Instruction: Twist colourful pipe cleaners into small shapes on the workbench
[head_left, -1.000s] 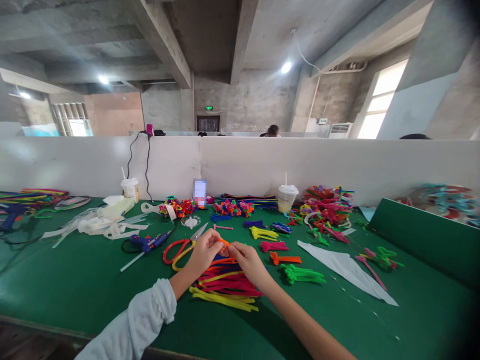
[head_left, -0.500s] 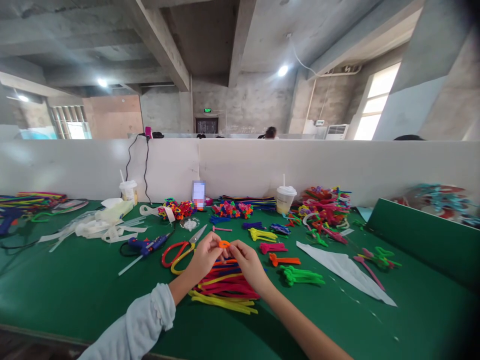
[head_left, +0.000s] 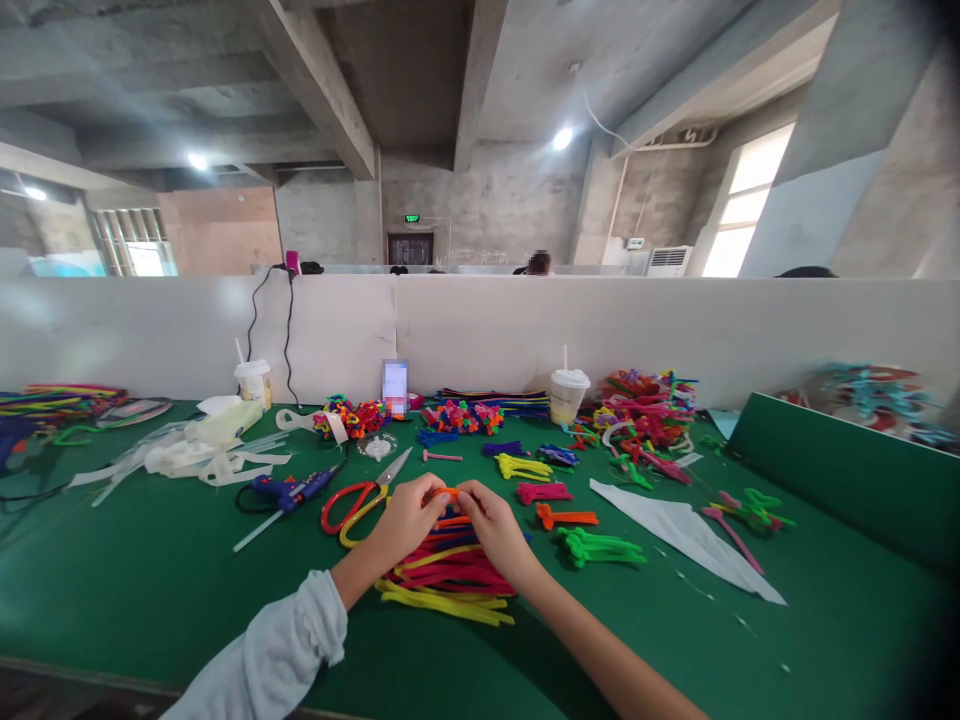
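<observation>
Between my two hands is a small orange pipe cleaner piece (head_left: 448, 493), pinched at its left end by my left hand (head_left: 411, 515) and at its right end by my right hand (head_left: 491, 520). Below them lies a pile of red, yellow, blue and orange pipe cleaners (head_left: 450, 580), partly covered by my hands. Scissors with red and yellow handles (head_left: 358, 508) rest just left of my left hand. Bundles of twisted pipe cleaners in yellow (head_left: 523, 467), pink (head_left: 544, 492), orange (head_left: 566, 516) and green (head_left: 602, 548) lie to the right.
On the green table (head_left: 150, 580), a blue glue gun (head_left: 292, 488) and white strips (head_left: 180, 455) lie left. Two lidded cups (head_left: 253, 383) (head_left: 568, 397), a phone (head_left: 395, 385) and colourful piles (head_left: 645, 415) stand along the white partition (head_left: 480, 330). White paper (head_left: 682, 530) lies right.
The orange piece was a visible small loop and now shows as a thin band between my fingertips. My hands have drawn slightly closer around it. The view has shifted slightly.
</observation>
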